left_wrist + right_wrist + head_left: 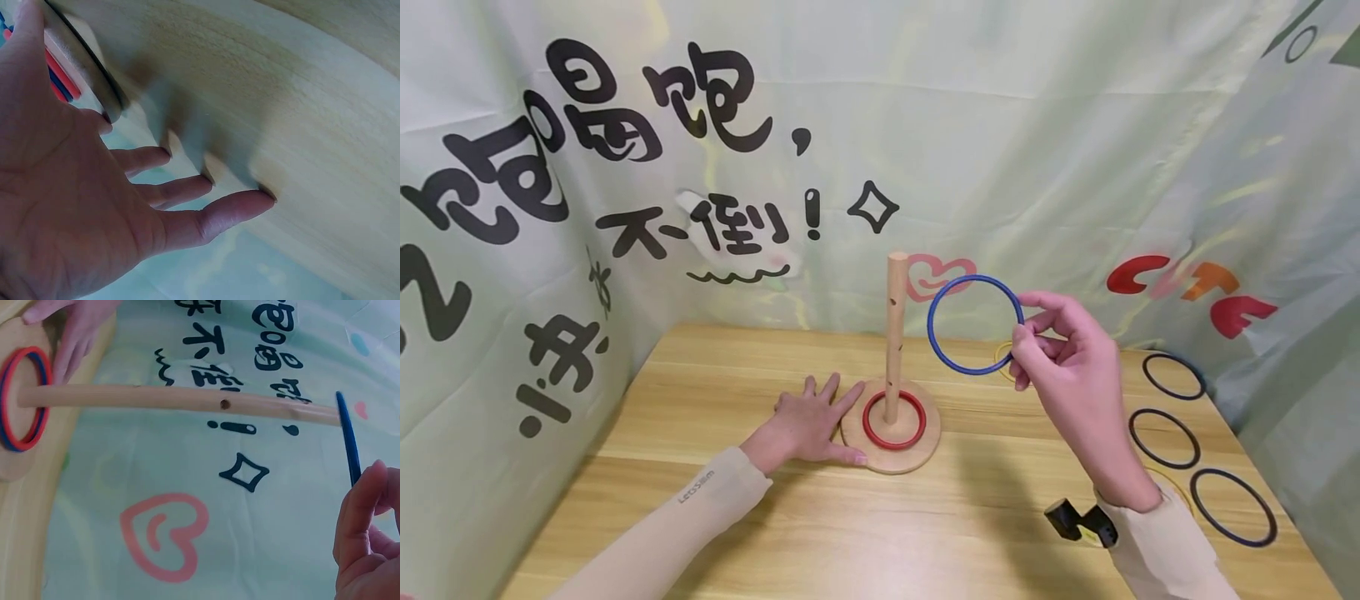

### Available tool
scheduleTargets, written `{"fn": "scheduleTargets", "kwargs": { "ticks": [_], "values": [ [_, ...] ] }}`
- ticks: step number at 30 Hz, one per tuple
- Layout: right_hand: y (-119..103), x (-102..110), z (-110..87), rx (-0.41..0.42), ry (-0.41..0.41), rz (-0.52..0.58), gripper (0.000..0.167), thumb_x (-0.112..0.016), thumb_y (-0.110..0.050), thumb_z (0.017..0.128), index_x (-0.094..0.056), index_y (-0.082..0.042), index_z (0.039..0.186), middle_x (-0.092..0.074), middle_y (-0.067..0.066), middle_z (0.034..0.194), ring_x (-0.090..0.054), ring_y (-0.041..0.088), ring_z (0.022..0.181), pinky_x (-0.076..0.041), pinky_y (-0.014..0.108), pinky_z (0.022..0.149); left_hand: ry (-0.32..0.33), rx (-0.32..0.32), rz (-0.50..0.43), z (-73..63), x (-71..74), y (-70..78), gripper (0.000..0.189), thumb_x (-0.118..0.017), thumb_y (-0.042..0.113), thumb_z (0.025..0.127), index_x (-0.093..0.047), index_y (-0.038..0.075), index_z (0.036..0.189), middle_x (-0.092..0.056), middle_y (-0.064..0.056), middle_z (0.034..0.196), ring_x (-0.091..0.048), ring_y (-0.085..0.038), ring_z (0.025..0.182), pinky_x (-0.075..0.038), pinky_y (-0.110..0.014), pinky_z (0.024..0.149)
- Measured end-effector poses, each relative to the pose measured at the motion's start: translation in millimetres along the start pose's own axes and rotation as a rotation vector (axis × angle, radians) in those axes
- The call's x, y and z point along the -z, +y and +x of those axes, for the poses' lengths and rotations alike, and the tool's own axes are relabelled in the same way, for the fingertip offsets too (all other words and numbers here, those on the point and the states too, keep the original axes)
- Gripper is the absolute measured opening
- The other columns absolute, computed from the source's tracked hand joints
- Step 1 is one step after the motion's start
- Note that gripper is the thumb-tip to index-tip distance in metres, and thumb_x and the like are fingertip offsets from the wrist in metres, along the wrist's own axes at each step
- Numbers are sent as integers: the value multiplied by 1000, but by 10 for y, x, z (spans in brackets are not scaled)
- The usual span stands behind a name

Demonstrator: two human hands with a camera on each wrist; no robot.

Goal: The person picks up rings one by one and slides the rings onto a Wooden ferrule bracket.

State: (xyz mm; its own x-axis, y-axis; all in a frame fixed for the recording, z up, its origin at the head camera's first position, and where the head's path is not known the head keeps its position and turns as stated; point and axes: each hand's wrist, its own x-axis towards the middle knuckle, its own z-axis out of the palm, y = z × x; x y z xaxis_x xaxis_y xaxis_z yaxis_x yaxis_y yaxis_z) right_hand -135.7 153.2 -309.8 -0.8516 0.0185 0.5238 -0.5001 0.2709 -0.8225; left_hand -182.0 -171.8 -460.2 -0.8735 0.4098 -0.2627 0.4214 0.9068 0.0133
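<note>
A wooden peg (896, 333) stands upright on a round wooden base (891, 462). Around its foot lies a red ring (895, 446); the wrist views show blue and red rings stacked there. With fingers spread, my left hand (805, 427) rests at the base's left side, its thumb and a finger touching the rim while other fingertips (265, 195) meet the tabletop. My right hand (1075, 358) pinches a blue ring (930, 325) by its right edge between thumb and fingers. That ring is held up right of the peg; in the right wrist view the ring (350, 437) appears edge-on near the peg's top.
Several dark rings lie at the table's right side, among them one (1165, 463) near my right forearm. A yellow ring (1182, 487) is partly hidden by that sleeve, another yellow ring (997, 356) by my right hand. A printed curtain (1037, 167) borders the wooden table (880, 542).
</note>
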Motion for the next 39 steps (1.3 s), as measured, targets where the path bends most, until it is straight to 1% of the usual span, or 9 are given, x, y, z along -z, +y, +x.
{"fn": "scheduleTargets", "kwargs": {
  "ticks": [5,9,14,17,24,29,34,39],
  "values": [
    [-46,-100,110,11,-22,85,32,-66,0,104,-70,-4,136,-64,18,91,-66,25,57,-58,28,54,-3,2,-7,8,7,0,124,-60,97,80,-21,30,177,-27,-19,177,-35,-59,151,-53,-72,91],
    [-84,-180,187,5,-20,147,31,-66,0,104,-70,-3,134,-62,19,93,-65,25,57,-56,27,52,-4,1,-1,9,20,4,124,-60,97,80,-21,30,177,-27,-19,177,-36,-59,151,-54,-72,91],
    [-140,-291,277,8,-14,195,31,-64,3,102,-72,-4,131,-61,19,94,-64,22,55,-53,27,50,-8,5,8,14,25,9,123,-60,97,81,-21,31,177,-27,-19,177,-36,-59,151,-54,-72,91],
    [-168,-351,325,11,-19,208,32,-63,4,102,-72,-5,131,-61,18,95,-63,24,55,-53,27,50,-12,8,4,19,21,9,123,-60,97,81,-21,31,177,-27,-19,177,-36,-59,151,-53,-72,92],
    [-157,-458,417,12,-41,190,33,-62,5,100,-72,-7,129,-63,17,93,-62,25,57,-54,28,54,-15,12,-7,11,15,8,122,-62,95,81,-22,31,177,-27,-19,177,-36,-59,151,-53,-73,93],
    [-98,-509,440,3,-61,153,30,-63,6,98,-72,-5,124,-62,14,89,-61,24,60,-51,27,54,-19,13,-15,10,9,8,122,-61,96,81,-21,31,177,-26,-19,177,-35,-60,151,-52,-74,94],
    [-40,-523,437,-46,-90,115,27,-65,3,96,-75,-4,120,-64,13,86,-64,22,65,-49,26,56,-18,12,-10,11,10,9,123,-61,96,81,-21,31,177,-26,-19,177,-35,-60,151,-52,-73,93],
    [54,-535,421,-107,-133,83,24,-66,2,96,-75,-3,118,-65,13,86,-66,22,67,-50,26,58,-13,13,-3,13,11,10,123,-60,96,80,-22,31,177,-26,-19,177,-35,-59,151,-53,-73,93]
  ]
}}
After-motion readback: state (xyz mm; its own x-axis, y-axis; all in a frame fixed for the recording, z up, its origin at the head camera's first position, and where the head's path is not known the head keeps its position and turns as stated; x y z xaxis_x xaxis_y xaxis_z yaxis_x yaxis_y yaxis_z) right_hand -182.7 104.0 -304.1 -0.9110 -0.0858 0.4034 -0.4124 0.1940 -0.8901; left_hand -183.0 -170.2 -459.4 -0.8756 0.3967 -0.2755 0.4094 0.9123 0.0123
